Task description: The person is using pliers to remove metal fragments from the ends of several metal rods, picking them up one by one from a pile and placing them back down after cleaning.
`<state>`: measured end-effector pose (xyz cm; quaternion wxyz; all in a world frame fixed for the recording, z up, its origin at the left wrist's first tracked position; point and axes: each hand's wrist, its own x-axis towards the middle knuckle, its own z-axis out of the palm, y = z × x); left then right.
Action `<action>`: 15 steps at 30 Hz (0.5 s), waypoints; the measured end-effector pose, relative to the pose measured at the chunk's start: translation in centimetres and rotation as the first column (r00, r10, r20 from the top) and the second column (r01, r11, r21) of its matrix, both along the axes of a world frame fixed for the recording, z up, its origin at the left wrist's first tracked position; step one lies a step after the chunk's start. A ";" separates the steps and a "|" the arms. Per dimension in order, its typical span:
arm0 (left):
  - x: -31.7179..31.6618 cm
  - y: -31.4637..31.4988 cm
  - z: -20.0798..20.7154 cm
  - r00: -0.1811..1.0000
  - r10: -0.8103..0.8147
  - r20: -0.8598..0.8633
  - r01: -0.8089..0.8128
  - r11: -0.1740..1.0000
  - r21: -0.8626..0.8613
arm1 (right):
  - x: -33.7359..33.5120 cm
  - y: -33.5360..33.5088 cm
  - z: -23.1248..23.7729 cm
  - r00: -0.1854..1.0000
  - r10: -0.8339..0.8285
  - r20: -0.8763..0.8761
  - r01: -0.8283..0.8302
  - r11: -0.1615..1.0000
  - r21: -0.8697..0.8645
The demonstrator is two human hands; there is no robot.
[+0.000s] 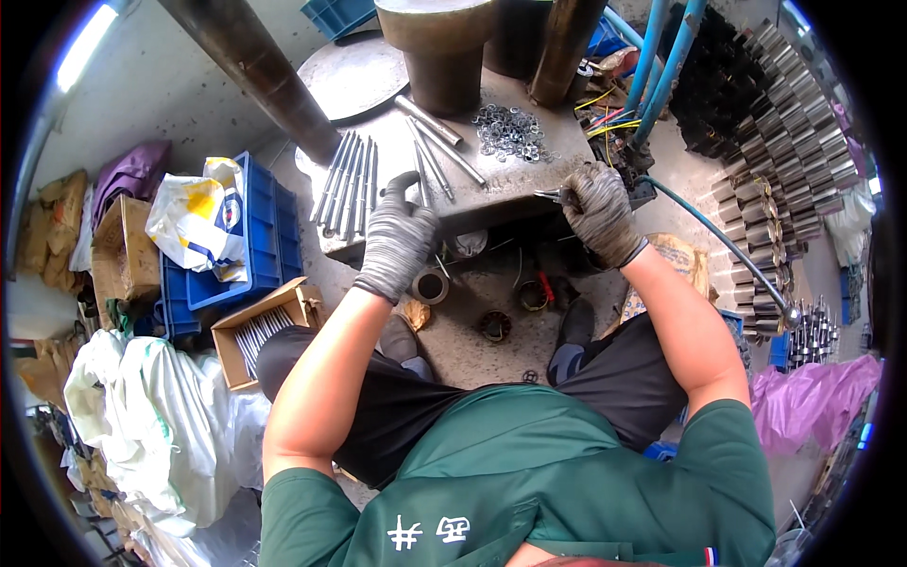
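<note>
My left hand (pixel 397 236), in a grey knitted glove with dark fingertips, is at the table's front edge. One finger stretches forward, apart from the rest, beside the end of a thin steel rod (pixel 422 175). I cannot see a firm grip on that rod. To its left, several stepped steel rods (pixel 348 184) lie side by side. My right hand (pixel 603 213), gloved alike, is closed at the right front corner around a metal tool with slim tips (pixel 548 194) pointing left; its kind is hidden. Between the hands, farther back, lies a heap of small metal rings (pixel 513 132).
A thick steel column (pixel 260 71) and a round press block (pixel 436 47) rise over the metal table (pixel 501 194). Blue crates (pixel 269 227) and a carton of rods (pixel 255 331) stand left. Stacked metal cylinders (pixel 784 123) and a blue hose (pixel 713 227) are right.
</note>
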<state>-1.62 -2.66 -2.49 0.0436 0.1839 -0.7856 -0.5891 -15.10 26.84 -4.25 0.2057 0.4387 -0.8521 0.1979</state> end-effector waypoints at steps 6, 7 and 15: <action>0.1 -1.9 0.2 0.984 -0.021 0.177 -0.138 0.541 0.830 | 1.0 -1.0 0.6 0.797 -0.075 0.599 0.271 0.931 -0.244; 0.0 -2.2 0.2 0.991 -0.071 0.113 -0.073 0.419 0.905 | 1.0 -0.9 0.6 0.797 -0.081 0.598 0.275 0.931 -0.239; 0.7 2.0 0.8 0.968 -0.179 -0.176 0.249 0.621 0.743 | 5.4 -2.9 4.4 0.399 0.284 0.872 0.245 0.883 -0.400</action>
